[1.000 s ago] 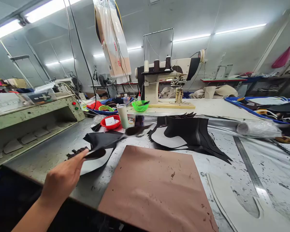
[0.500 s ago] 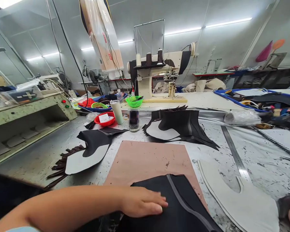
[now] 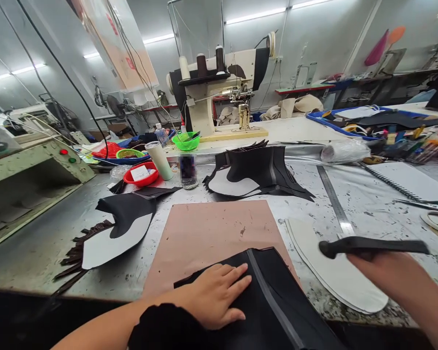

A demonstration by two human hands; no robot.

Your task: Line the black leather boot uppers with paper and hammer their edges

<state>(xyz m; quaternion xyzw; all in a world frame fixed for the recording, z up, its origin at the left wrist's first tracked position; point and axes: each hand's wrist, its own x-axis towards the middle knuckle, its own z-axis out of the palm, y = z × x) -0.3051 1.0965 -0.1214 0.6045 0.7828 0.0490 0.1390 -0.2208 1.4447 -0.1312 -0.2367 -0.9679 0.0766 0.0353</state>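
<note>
My left hand (image 3: pixel 217 294) lies flat, fingers spread, on a black sheet piece (image 3: pixel 295 301) with a grey strip running along it. The piece covers the near part of a pinkish-brown board (image 3: pixel 204 228). At the right, my right hand (image 3: pixel 389 274) is closed round a dark hammer (image 3: pixel 377 244), raised above stacked white curved pieces (image 3: pixel 314 262). Its head shows a rounded face to the left and a flat, tapering end to the right; the handle is mostly hidden by the hand.
Black pieces with white curved patches lie left (image 3: pixel 120 238) and behind the board (image 3: pixel 255 167). A steel ruler (image 3: pixel 332 194), spiral notebook (image 3: pixel 409 177), glass jar (image 3: pixel 188 177), tumbler (image 3: pixel 159 160) and red bowl (image 3: pixel 142 180) stand about. A sewing machine (image 3: pixel 204 109) stands behind.
My right hand has come in from the right edge and lifted the hammer over the white pieces. My left hand has spread its fingers on the black piece. The view has shifted.
</note>
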